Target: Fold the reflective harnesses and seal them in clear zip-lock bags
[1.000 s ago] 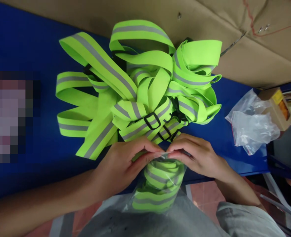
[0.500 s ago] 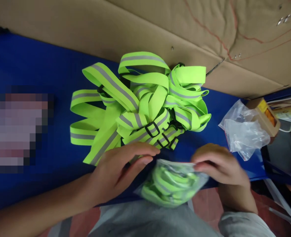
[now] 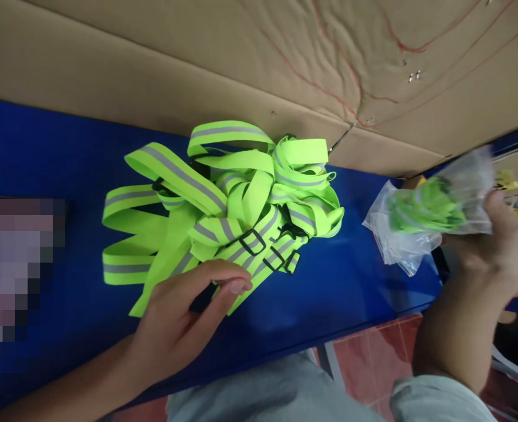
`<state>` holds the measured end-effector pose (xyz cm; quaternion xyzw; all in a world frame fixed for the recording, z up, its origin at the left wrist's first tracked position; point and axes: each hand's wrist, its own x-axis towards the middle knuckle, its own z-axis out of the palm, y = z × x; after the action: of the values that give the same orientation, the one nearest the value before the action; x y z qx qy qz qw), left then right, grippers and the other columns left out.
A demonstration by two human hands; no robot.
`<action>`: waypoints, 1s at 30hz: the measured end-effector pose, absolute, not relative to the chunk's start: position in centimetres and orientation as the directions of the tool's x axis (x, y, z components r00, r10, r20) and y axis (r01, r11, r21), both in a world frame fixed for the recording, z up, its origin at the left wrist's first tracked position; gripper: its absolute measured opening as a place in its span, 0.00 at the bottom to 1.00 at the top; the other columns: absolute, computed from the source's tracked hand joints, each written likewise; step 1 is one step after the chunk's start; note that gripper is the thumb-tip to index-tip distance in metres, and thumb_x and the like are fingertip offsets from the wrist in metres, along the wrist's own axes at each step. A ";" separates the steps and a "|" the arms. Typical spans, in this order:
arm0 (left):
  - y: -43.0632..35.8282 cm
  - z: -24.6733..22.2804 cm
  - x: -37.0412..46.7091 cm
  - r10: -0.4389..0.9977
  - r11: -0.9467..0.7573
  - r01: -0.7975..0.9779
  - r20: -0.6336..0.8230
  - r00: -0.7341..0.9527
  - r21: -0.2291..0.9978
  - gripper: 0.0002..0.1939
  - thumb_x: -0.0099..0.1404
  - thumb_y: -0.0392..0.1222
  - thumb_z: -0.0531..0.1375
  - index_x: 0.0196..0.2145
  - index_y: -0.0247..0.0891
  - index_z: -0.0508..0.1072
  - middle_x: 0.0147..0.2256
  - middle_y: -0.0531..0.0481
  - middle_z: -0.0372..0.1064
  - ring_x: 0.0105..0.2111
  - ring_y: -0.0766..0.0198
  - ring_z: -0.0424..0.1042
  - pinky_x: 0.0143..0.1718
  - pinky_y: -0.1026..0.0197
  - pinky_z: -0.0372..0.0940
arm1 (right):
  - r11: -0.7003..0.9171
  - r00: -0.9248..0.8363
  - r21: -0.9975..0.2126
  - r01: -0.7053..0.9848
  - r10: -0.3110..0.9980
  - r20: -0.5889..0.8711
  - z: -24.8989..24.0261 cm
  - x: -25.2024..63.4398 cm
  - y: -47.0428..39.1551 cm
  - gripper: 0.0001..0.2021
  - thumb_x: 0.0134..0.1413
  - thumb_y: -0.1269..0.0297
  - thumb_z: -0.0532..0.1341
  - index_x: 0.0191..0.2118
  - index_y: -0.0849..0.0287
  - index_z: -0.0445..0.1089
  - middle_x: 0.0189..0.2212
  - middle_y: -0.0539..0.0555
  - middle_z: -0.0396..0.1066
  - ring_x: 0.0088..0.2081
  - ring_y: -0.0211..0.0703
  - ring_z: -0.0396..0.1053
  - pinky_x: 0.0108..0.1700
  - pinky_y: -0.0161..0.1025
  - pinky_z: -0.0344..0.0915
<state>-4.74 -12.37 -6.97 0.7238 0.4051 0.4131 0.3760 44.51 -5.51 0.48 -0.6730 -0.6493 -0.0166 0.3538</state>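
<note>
A loose pile of neon green straps (image 3: pixel 250 199) with grey stripes and black buckles lies on the blue table. My left hand (image 3: pixel 183 316) is at the pile's lower edge, thumb and fingertips drawn together over a strap; whether they pinch anything is hidden. On the right, my right hand (image 3: pixel 505 240) grips the edge of a clear plastic bag (image 3: pixel 474 181) with bundled green straps inside. That bag hangs over other clear bags (image 3: pixel 386 237) lying on the table.
Brown cardboard (image 3: pixel 153 64) with red lines stands along the table's far side. A pixelated block (image 3: pixel 12 264) covers something at the left. Beyond the right end of the blue table (image 3: pixel 351 293) are partly hidden items. Red floor tiles (image 3: pixel 373 363) show below.
My right hand has carried the filled bag from the front of the pile to the right, above the clear bags. My left hand's fingertips have come together. The view has shifted.
</note>
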 end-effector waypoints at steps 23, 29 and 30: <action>-11.8 -7.6 -4.8 0.644 -0.764 0.356 0.610 0.462 0.538 0.12 0.68 0.28 0.62 0.48 0.39 0.73 0.37 0.49 0.80 0.37 0.63 0.80 0.41 0.62 0.75 | 0.636 -0.601 -0.065 0.769 0.755 0.263 1.0 25.5 -1.0 0.31 0.63 0.61 0.68 0.69 0.51 0.63 0.66 0.64 0.67 0.66 0.65 0.66 0.65 0.62 0.64; -11.4 -7.7 -4.9 0.640 -0.769 0.366 0.637 0.431 0.525 0.09 0.69 0.29 0.61 0.45 0.40 0.74 0.36 0.50 0.80 0.36 0.64 0.80 0.40 0.62 0.75 | 0.505 -0.506 -0.009 0.863 0.863 -0.003 0.1 22.3 4.0 0.33 0.56 0.65 0.69 0.68 0.58 0.65 0.63 0.67 0.70 0.62 0.70 0.70 0.62 0.64 0.68; -11.3 -7.6 -4.9 0.650 -0.760 0.368 0.636 0.416 0.536 0.09 0.70 0.30 0.62 0.45 0.40 0.75 0.36 0.50 0.80 0.36 0.64 0.80 0.40 0.62 0.75 | 0.495 -0.495 -0.014 0.869 0.869 -0.007 0.5 22.2 4.3 0.27 0.58 0.66 0.68 0.63 0.60 0.70 0.58 0.66 0.75 0.57 0.68 0.74 0.59 0.61 0.70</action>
<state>-4.94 -11.27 -7.64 0.8265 0.3078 0.4438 0.1587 22.19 4.29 0.49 -0.5026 -0.8645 0.0081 0.0005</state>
